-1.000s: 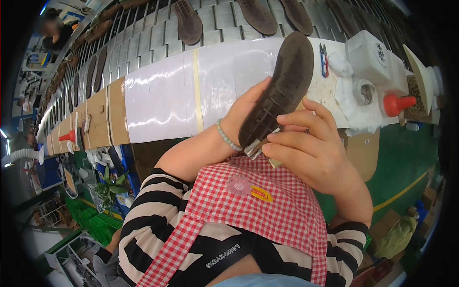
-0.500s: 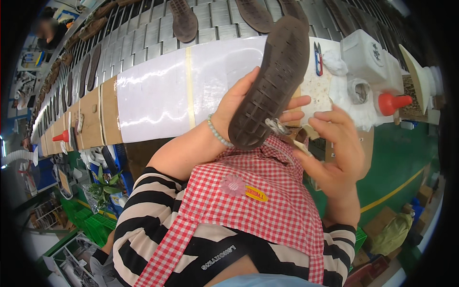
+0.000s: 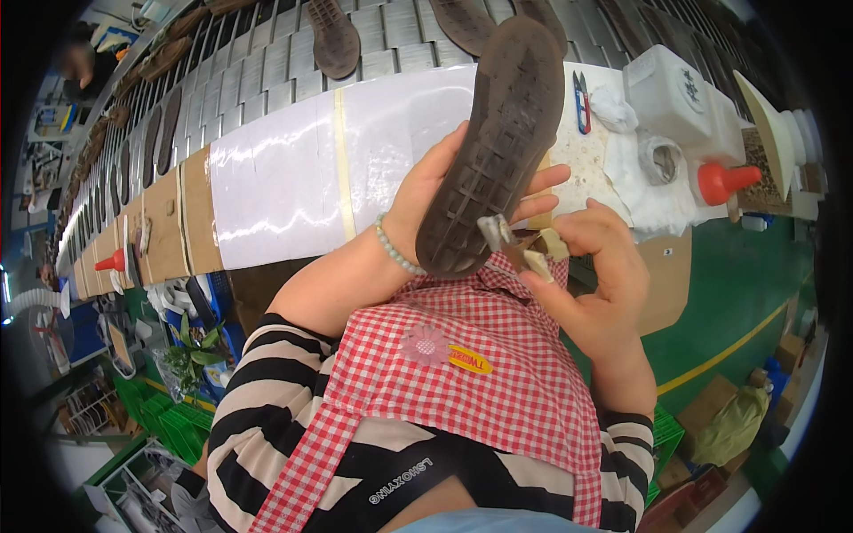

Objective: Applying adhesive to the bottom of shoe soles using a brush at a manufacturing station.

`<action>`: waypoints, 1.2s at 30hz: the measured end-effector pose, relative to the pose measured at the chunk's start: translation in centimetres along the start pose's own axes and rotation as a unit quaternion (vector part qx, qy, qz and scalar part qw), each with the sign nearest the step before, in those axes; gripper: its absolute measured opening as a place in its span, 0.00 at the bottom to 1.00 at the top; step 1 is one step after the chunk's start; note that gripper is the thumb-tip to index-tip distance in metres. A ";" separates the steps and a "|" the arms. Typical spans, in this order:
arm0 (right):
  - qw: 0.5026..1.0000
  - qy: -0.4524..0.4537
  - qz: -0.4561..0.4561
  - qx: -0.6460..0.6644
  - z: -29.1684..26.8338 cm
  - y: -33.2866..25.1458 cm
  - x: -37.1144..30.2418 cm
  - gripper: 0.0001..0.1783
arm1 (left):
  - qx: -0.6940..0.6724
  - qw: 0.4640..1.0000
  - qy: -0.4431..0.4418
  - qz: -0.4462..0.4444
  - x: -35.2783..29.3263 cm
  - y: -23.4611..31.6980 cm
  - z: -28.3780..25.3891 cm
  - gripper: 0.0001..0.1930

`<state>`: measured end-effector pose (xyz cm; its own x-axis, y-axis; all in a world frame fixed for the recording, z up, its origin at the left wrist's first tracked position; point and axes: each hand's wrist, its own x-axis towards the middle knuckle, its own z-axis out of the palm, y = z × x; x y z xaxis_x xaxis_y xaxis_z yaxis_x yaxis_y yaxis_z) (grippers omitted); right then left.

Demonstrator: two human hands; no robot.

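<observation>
My left hand (image 3: 434, 188) holds a dark brown shoe sole (image 3: 499, 133) from beneath, its fingers showing past the right edge. The sole is tilted, and its gridded, recessed side faces up. Close to the sole's lower right edge, my right hand (image 3: 606, 275) pinches a small tool (image 3: 496, 233) with a pale greyish, blurred tip and a brownish body. Beige wrapping covers the thumb and index fingertips of that hand. The tip overlaps the sole's edge in this view; whether they touch I cannot tell.
More soles (image 3: 335, 40) lie on the slatted metal conveyor (image 3: 391, 51) beyond the bench. On the bench's right are snips (image 3: 582, 105), a white plastic container (image 3: 668, 96), a roll of tape (image 3: 665, 163) and a red-capped nozzle (image 3: 727, 182). A white sheet (image 3: 280, 178) covers the bench's left.
The sole has shifted slightly left and toward me with my left hand. My right hand has moved left, bringing the small tool's tip along the sole's lower edge.
</observation>
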<state>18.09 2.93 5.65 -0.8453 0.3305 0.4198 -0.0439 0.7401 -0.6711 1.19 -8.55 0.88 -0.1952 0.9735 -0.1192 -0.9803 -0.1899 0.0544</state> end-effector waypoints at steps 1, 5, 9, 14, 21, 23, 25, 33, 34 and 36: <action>1.000 -0.025 -0.004 -0.003 -0.1 -0.1 0.1 0.25 | -0.003 1.000 0.015 0.002 0.0 -0.1 0.1 0.29; 0.999 0.001 -0.023 -0.035 0.0 0.5 0.5 0.24 | 0.025 1.000 0.014 -0.002 -0.5 -0.2 0.2 0.29; 0.999 0.039 0.003 -0.036 -0.2 0.5 0.5 0.25 | 0.043 0.999 0.003 -0.013 -0.9 -0.2 0.3 0.29; 0.994 0.064 -0.051 -0.070 -0.6 1.3 1.4 0.23 | 0.092 0.995 0.023 -0.004 -1.4 -0.6 1.1 0.30; 0.993 0.071 -0.040 -0.090 -1.3 2.0 1.6 0.24 | 0.059 0.997 0.014 -0.055 -1.7 -0.4 -0.1 0.31; 0.986 0.098 -0.036 -0.131 -1.6 2.5 2.0 0.24 | 0.026 0.997 0.007 -0.076 -1.8 -0.1 -0.2 0.31; 0.990 0.089 -0.033 -0.108 -1.8 2.4 2.0 0.24 | 0.026 0.996 -0.002 -0.079 -1.8 0.0 -0.3 0.31; 0.982 0.106 -0.030 -0.151 -3.1 3.1 2.8 0.25 | -0.024 0.990 -0.059 -0.125 -2.1 0.7 -2.1 0.32; 0.986 0.089 -0.037 -0.140 -3.4 3.2 2.8 0.25 | -0.025 0.990 -0.047 -0.130 -2.2 0.7 -2.1 0.32; 0.988 0.074 -0.045 -0.130 -3.7 3.2 2.9 0.24 | -0.025 0.990 -0.037 -0.136 -2.2 0.9 -2.5 0.32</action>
<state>17.46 8.42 6.97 -0.7567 0.3245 0.5676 0.0395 0.8892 -0.4558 0.67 -11.22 -1.31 0.0779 0.9957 -0.0495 -0.9969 0.0771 -0.0181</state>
